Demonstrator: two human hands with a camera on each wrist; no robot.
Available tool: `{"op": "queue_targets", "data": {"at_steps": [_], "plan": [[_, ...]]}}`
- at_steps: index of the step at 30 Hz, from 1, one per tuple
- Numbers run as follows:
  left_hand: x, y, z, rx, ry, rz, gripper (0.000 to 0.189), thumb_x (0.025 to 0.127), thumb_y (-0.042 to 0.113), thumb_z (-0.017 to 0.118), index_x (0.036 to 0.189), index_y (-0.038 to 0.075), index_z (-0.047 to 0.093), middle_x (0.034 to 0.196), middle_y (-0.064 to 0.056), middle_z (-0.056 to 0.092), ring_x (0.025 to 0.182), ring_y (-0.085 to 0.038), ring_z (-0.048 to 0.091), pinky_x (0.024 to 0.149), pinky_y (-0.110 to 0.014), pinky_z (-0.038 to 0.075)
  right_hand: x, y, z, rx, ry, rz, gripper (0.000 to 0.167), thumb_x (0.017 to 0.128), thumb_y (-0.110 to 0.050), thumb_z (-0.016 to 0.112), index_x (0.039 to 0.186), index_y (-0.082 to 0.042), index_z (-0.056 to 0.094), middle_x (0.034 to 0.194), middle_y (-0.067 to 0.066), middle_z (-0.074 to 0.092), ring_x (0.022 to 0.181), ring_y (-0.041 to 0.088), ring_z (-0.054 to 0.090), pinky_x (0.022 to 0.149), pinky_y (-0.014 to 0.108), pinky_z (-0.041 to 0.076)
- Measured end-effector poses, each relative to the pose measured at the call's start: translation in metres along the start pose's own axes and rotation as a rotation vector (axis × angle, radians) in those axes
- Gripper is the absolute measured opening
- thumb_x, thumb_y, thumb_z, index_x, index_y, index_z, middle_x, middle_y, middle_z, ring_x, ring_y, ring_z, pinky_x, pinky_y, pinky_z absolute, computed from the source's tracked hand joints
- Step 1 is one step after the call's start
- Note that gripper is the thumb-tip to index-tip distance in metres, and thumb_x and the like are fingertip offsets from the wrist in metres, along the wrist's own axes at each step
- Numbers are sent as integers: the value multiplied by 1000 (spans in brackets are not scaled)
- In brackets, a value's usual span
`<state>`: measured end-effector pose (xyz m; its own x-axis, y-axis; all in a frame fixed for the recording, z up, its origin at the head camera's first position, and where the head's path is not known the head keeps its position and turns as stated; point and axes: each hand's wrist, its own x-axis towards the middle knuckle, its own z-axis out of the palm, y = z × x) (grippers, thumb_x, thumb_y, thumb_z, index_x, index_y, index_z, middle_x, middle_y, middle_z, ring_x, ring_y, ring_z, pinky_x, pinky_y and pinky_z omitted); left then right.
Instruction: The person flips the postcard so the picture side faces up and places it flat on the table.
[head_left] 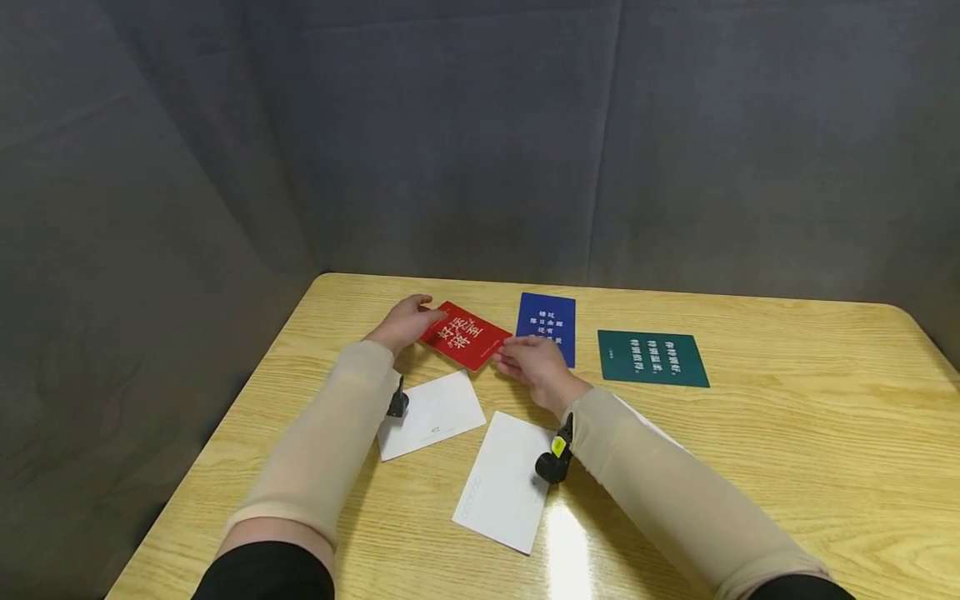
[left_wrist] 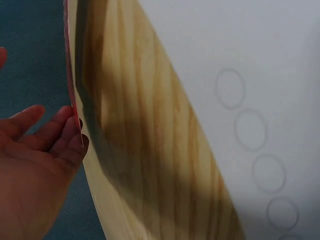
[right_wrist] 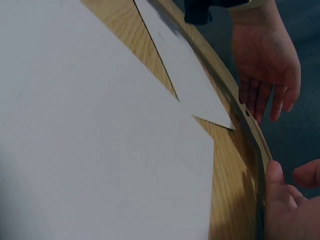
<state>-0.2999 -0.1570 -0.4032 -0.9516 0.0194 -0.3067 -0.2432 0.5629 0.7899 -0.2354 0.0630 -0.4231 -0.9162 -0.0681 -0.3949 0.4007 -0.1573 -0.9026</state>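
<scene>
A red postcard (head_left: pixel 465 335) with white lettering lies at a slant between the two hands, near the far side of the table. The left hand (head_left: pixel 407 321) holds its left end; in the left wrist view its fingertips meet the card's thin red edge (left_wrist: pixel 69 65). At the opposite, lower right corner, the right hand (head_left: pixel 538 367) pinches the card. Just right of that hand, a blue postcard (head_left: pixel 546 308) is partly covered by it. A white postcard (head_left: pixel 435 417) lies close below the red one, beside the left wrist.
Nearer the person is another white postcard (head_left: pixel 502 483) with a row of circles. A further white card (head_left: pixel 651 423) shows partly under the right forearm. A green postcard (head_left: pixel 652 358) lies to the right. Grey cloth (head_left: pixel 450 150) hangs behind the wooden table (head_left: pixel 787 467).
</scene>
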Motion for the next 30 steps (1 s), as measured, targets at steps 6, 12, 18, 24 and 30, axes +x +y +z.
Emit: {"op": "queue_targets", "data": {"at_steps": [6, 12, 18, 24, 30], "plan": [[0, -7, 0, 29, 30, 4, 66, 103, 30, 57, 159, 4, 34, 157, -20, 41, 139, -35, 44, 115, -50, 37, -6, 2, 7, 10, -23, 6, 34, 103, 1, 57, 136, 9, 53, 130, 21, 61, 109, 24, 64, 101, 35, 52], [-1, -8, 0, 43, 46, 50, 67, 102, 31, 56, 159, 3, 34, 155, -21, 42, 137, -36, 46, 114, -50, 39, -10, 5, 12, -1, -36, 8, 33, 102, 0, 58, 134, 9, 55, 133, 22, 59, 114, 28, 61, 106, 38, 49], [-3, -3, 4, 51, 58, 80, 66, 101, 32, 56, 158, 7, 35, 154, -20, 44, 134, -36, 47, 112, -50, 41, -14, 4, 12, -2, -58, -2, 37, 101, -1, 58, 137, 7, 54, 135, 20, 57, 114, 28, 59, 106, 37, 49], [0, -4, 6, 14, 46, 57, 67, 102, 34, 55, 160, 9, 33, 157, -19, 40, 135, -35, 46, 112, -52, 40, -12, 2, 13, 61, -76, -17, 45, 99, 3, 55, 144, 7, 48, 137, 21, 55, 117, 28, 56, 108, 37, 47], [-3, -6, 4, 18, 43, 46, 69, 101, 37, 53, 161, 9, 30, 161, -19, 35, 139, -36, 42, 114, -53, 37, -12, 3, 19, 109, -123, 2, 51, 100, 4, 52, 150, 4, 40, 144, 22, 50, 121, 28, 52, 109, 37, 45]]}}
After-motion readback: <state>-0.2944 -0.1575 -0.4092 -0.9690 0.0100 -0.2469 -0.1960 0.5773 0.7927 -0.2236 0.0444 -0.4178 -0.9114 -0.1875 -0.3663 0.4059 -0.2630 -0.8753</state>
